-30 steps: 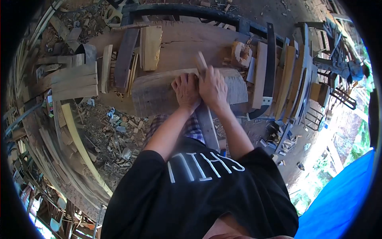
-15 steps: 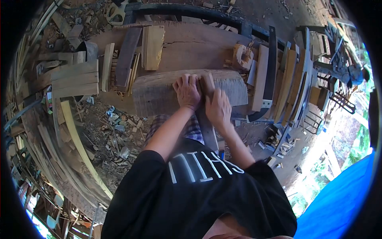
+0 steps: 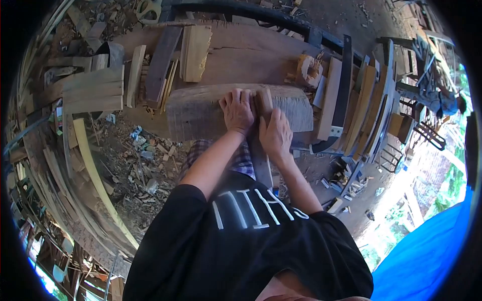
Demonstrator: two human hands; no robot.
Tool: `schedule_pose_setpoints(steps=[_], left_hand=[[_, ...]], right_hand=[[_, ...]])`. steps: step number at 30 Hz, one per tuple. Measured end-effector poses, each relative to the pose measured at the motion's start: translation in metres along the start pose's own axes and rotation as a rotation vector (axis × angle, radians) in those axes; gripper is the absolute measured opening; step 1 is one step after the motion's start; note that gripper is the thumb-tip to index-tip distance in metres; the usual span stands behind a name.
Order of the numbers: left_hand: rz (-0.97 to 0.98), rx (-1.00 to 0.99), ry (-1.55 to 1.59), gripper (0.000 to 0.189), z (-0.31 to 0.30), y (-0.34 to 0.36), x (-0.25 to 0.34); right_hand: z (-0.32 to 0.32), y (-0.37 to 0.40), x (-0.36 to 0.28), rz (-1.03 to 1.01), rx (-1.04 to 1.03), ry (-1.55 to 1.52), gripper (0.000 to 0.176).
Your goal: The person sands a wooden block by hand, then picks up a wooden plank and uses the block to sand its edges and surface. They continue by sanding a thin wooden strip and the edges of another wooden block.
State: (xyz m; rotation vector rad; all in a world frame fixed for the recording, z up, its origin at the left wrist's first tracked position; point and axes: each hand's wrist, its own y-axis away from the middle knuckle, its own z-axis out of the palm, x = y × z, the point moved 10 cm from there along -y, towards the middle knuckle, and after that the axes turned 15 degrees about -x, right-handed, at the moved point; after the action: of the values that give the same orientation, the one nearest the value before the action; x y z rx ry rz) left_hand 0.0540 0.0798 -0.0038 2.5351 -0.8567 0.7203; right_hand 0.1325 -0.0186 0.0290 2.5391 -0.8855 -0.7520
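Sm. wood block (image 3: 265, 98) sits on the wide grey board (image 3: 193, 116), approx. mid-length, between your L hand and R hand. Narrow dark strip (image 3: 260, 163) runs from there back twd your shirt (image 3: 241, 251); can't tell exactly how block & strip meet. Your L hand (image 3: 238, 111) presses on the board just L of the block, fingers bent; can't tell if that grip is clamped on anything. Your R hand (image 3: 275, 133) is against the block's near end, thumb side in; can't tell if its grip is closed there either. Grey board lies across the near edge of the tabletop (image 3: 246, 62). Beyond it, to the L: pale board (image 3: 198, 52) & dark board (image 3: 163, 65), side by side. To the R: hollowed block (image 3: 308, 70), then saw (image 3: 343, 90), handle end twd you. Far L, outside the tabletop: curved yellow strip (image 3: 95, 170).
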Motion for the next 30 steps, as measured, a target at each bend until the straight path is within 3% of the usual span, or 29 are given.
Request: schedule_pose_setpoints(steps=[2, 5, 8, 9, 12, 17, 20, 26, 30], left_hand=[[-0.066, -0.003, -0.016, 0.018, -0.004, -0.003, 0.000], [-0.039, -0.052, -0.009, 0.018, -0.010, -0.003, 0.006], [-0.042, 0.003, 0.000, 0.019, -0.009, -0.002, 0.005], [-0.044, 0.012, 0.007, 0.019, -0.007, -0.004, 0.001], [-0.029, -0.012, 0.009, 0.019, 0.000, -0.001, -0.002], [-0.010, 0.001, 0.006, 0.018, -0.012, -0.002, 0.007], [-0.021, -0.007, 0.024, 0.020, -0.011, -0.003, 0.007], [-0.045, -0.006, 0.001, 0.022, -0.004, -0.003, 0.000], [-0.007, 0.002, 0.020, 0.020, -0.010, 0.000, 0.005]], right_hand=[[-0.025, -0.032, -0.023, -0.028, 0.131, 0.010, 0.031], [-0.034, -0.080, -0.041, -0.064, 0.027, 0.064, 0.030], [-0.036, -0.043, -0.034, -0.143, 0.158, 0.064, 0.029], [-0.026, -0.026, -0.018, -0.033, 0.092, 0.029, 0.028], [-0.008, 0.003, -0.002, -0.011, 0.056, 0.018, 0.030], [-0.035, -0.063, -0.039, -0.070, 0.126, 0.044, 0.030], [-0.040, -0.054, -0.037, -0.100, 0.148, 0.093, 0.029], [-0.017, -0.023, -0.016, 0.050, 0.034, 0.060, 0.030], [-0.037, -0.070, -0.045, -0.099, 0.120, 0.073, 0.029]])
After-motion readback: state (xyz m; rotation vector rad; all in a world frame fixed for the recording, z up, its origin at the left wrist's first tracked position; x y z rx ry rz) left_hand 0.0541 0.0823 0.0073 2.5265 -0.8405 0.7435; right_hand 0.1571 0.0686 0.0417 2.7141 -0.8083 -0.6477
